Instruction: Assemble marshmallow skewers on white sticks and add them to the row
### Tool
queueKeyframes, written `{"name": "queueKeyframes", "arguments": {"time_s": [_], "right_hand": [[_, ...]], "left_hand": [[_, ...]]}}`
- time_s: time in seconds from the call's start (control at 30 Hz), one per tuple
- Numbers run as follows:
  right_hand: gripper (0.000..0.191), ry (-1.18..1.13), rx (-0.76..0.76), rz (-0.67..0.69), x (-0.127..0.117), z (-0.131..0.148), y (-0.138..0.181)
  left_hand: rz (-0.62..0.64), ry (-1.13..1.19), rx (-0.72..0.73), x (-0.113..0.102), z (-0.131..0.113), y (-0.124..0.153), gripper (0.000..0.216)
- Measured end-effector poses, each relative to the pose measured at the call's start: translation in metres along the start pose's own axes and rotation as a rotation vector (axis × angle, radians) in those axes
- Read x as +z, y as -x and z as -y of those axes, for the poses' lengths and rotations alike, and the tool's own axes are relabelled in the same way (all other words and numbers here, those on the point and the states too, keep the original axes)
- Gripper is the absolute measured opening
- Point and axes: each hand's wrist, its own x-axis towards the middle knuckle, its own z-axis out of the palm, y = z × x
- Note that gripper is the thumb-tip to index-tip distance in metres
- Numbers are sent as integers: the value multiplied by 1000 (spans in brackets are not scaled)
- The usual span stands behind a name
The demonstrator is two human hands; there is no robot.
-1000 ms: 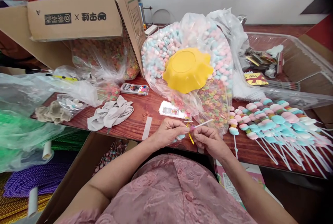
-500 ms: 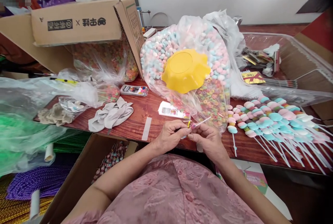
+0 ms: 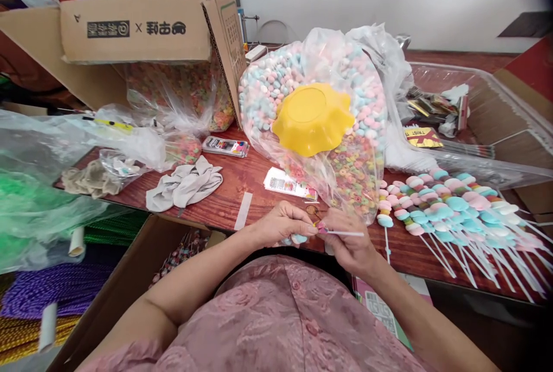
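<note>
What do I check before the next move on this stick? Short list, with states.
1. Grip: left hand pinches the candy end of the white stick, and right hand holds its shaft: ok.
2. Stick straight and unbent: ok.
3. Pink candy seated on the stick: fingertips cover most of it, cannot tell.
4. Supply: candy bag stands on the table just behind the hands: ok.
5. Bag opening facing the hands: cannot tell.
6. Finished skewers lie piled on the table just right of the right hand, probably an easy reach: ok.
</note>
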Motion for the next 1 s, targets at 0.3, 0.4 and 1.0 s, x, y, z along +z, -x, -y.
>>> {"name": "queueKeyframes", "arguments": {"time_s": [0.3,0.4,1.0], "right_hand": [[29,339,-508,11,1,-1,13],[31,333,-536,66,-2,1,15],[17,393,-509,236,-4,23,-7]], "left_hand": [[280,137,-201,-13,11,0,27],[344,98,-209,-15,12,0,28],[598,-172,-134,-31,-3,-4,41]]}}
